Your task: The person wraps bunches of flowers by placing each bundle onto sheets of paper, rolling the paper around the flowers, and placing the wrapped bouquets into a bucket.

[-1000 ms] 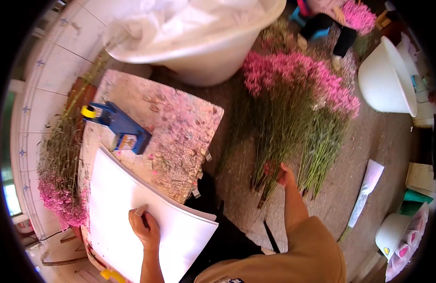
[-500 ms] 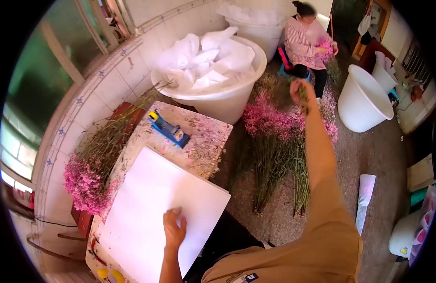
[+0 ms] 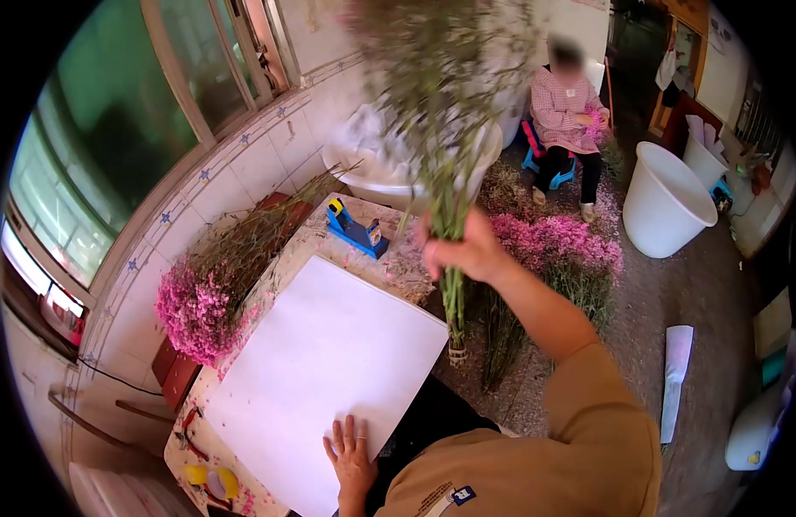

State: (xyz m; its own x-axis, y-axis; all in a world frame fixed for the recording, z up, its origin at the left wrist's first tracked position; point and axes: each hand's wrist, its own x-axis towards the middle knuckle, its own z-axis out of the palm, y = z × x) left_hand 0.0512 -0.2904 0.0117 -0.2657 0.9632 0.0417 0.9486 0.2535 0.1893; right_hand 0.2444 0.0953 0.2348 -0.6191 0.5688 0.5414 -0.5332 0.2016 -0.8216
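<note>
My right hand is wrapped round the stems of an upright flower bunch, whose blurred top reaches the upper edge of the view. A band circles the stems near their lower end. My left hand lies with fingers spread on a stack of white paper sheets on the table. Beyond the paper stands a blue tape dispenser with a yellow part. Another pink flower bunch lies along the table's left side.
Pink flowers lie on the floor to the right. A seated person holds pink flowers farther back. White tubs stand behind the table and at right. Pliers and yellow tape lie at the table's near left.
My right hand has come back from the floor flowers, bringing a bunch up over the table's right side. My left hand's fingers have spread flat near the paper's lower edge. The view has tilted up.
</note>
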